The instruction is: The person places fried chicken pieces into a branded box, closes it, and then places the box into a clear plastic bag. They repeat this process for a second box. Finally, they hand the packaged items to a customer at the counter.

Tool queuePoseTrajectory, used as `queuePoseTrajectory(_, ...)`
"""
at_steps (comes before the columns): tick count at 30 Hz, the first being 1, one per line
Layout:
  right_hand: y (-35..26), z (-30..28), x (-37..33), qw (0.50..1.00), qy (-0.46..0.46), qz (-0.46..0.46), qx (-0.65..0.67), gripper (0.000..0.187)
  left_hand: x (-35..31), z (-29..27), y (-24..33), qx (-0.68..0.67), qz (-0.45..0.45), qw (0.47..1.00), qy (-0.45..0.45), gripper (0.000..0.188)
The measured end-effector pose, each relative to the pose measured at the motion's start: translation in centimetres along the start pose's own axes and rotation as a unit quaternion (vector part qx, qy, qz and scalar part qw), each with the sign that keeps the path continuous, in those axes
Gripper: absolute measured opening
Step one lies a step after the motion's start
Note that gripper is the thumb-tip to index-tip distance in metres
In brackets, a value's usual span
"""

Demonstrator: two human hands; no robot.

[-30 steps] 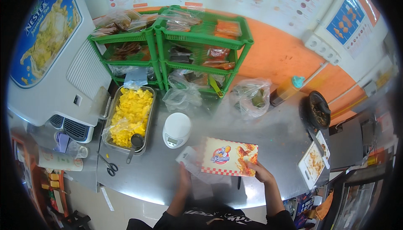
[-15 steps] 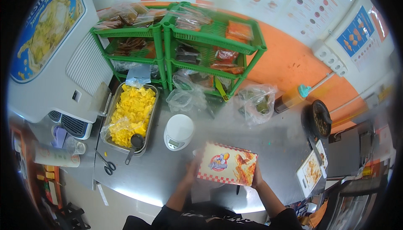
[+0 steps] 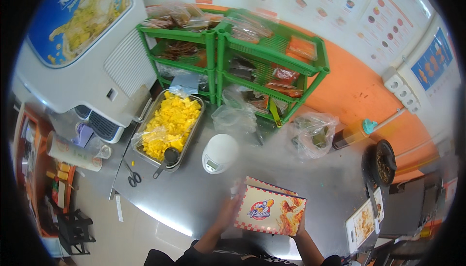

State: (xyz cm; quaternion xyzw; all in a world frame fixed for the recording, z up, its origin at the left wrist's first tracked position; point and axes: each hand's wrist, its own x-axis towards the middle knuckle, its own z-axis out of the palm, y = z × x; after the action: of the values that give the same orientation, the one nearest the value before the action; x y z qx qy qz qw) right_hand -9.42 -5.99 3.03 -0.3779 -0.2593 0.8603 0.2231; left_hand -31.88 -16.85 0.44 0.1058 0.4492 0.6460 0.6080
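Between my hands, close to the table's front edge, is a cardboard food box [image 3: 270, 210] printed with a cartoon logo, fried chicken and a red-and-white checked border. Behind its front panel a second printed cardboard edge [image 3: 272, 187] shows; I cannot tell whether it is the lid or another box. My left hand [image 3: 229, 211], smeared by motion, is at the box's left side with its fingers mostly hidden. On the right side, my right hand [image 3: 301, 225] grips the box edge. A white kitchen scale [image 3: 221, 152] stands beyond the box, with nothing on its plate.
Left of the scale is a metal tray [image 3: 198, 120] of yellow food pieces with a black measuring scoop [image 3: 171, 156]. Scissors [image 3: 132, 176] lie nearby. Behind stand green racks [image 3: 269, 55] with packets, a plastic bag [image 3: 315, 132] and a sauce bottle [image 3: 350, 135]. A cutting board [image 3: 361, 225] and knife are right.
The box has tilted, and a second cardboard edge has come into sight behind its printed front. Both hands stay at its sides. The whole view has shifted and turned slightly.
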Motion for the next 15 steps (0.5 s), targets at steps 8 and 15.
queuePoseTrajectory(8, 1.1, 2.5, -1.1, 0.997, -0.062, 0.004, -0.038, 0.086, -6.7, 0.3, 2.4, -0.059, 0.022, 0.991, 0.116, 0.065)
queuePoseTrajectory(15, 5.2, 13.3, -1.8, 0.972, -0.166, 0.141, -0.091, 0.087, -18.0, -6.3, 4.3, -0.106, 0.064, 0.969, 0.212, 0.066)
